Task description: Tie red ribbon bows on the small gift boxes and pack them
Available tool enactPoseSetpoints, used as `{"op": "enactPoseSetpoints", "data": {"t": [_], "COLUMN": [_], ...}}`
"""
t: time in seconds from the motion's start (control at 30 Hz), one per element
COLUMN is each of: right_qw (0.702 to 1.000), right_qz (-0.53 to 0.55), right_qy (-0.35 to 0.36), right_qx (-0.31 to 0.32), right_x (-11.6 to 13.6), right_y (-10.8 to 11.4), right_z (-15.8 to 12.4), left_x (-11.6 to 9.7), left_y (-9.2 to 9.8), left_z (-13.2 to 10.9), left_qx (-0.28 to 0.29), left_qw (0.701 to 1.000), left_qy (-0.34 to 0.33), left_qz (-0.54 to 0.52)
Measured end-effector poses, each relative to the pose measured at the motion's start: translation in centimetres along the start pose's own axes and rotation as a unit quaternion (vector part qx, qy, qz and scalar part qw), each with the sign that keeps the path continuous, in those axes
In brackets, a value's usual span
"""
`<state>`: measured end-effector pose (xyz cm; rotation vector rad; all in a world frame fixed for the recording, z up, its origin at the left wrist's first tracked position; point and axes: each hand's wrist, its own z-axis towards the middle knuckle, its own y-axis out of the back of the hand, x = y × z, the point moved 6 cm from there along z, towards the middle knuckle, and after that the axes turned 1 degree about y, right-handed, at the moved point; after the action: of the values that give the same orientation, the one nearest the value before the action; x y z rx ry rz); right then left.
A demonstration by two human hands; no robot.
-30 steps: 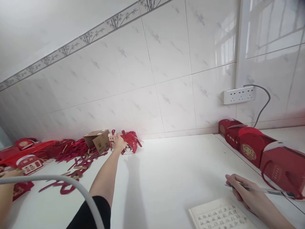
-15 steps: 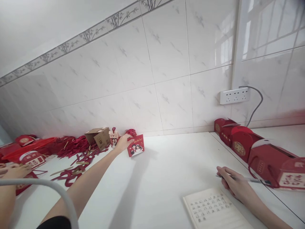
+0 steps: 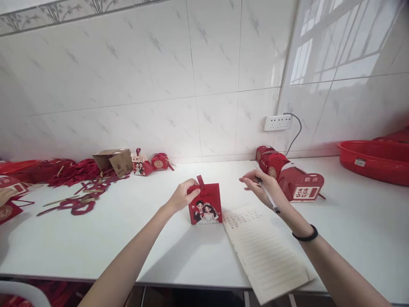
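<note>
My left hand (image 3: 184, 195) pinches the top of a red gift box (image 3: 206, 209) by its ribbon end. A cartoon couple is printed on the box front, which faces me. In my right hand (image 3: 263, 187) a pen (image 3: 269, 197) rests between thumb and fingers, angled across the palm. Below that hand lies a notebook (image 3: 266, 256) with rows of handwriting at its top and blank lines beneath. The notebook's upper left corner is close beside the box; whether they touch I cannot tell.
Against the wall stand a cream-and-red box (image 3: 140, 165), a small red box (image 3: 160, 162) and an open cardboard carton (image 3: 113, 162). Red ribbons (image 3: 75, 202) lie at left, near another person's hand (image 3: 4, 196). Double-happiness boxes (image 3: 298, 187) and a red basin (image 3: 373, 160) are at right.
My left hand has brought the red gift box from near the wall toward me, beside the notebook. My right hand, still with the pen, has moved left and is raised over the notebook. The view has shifted right.
</note>
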<state>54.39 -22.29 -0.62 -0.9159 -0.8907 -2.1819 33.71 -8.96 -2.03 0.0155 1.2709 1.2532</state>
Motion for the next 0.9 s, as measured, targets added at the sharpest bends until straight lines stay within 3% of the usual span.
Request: {"op": "enactPoseSetpoints", "data": {"t": [0.1,0.17,0.37,0.53,0.77,0.9], "right_qw": [0.992,0.987,0.989,0.996,0.992,0.987], "right_qz": [-0.044,-0.06,0.018,0.073,0.126,0.157], "right_qy": [0.098,0.123,0.106,0.046,0.006,-0.011], "right_qx": [0.07,0.086,0.098,-0.025,-0.02,-0.024], "right_x": [4.5,5.5,2.3,-0.1,-0.5,-0.5], "right_y": [-2.4,-4.5,-10.3,-10.4,-10.5,-10.5], "right_z": [0.8,1.6,2.0,0.8,0.6,0.3], "left_x": [0.1,-0.1,-0.4,0.3,0.3,-0.6], "left_y": [-0.1,-0.2,-0.8,-1.0,-1.2,-1.5], "left_z": [0.2,0.4,1.1,1.6,0.2,-0.1], "left_qx": [-0.062,-0.108,-0.147,-0.166,-0.238,-0.217], "left_qw": [0.998,0.993,0.987,0.984,0.963,0.965], "left_qy": [-0.009,-0.018,-0.046,-0.056,-0.082,-0.091], "left_qz": [0.019,0.041,0.048,0.03,-0.096,-0.114]}}
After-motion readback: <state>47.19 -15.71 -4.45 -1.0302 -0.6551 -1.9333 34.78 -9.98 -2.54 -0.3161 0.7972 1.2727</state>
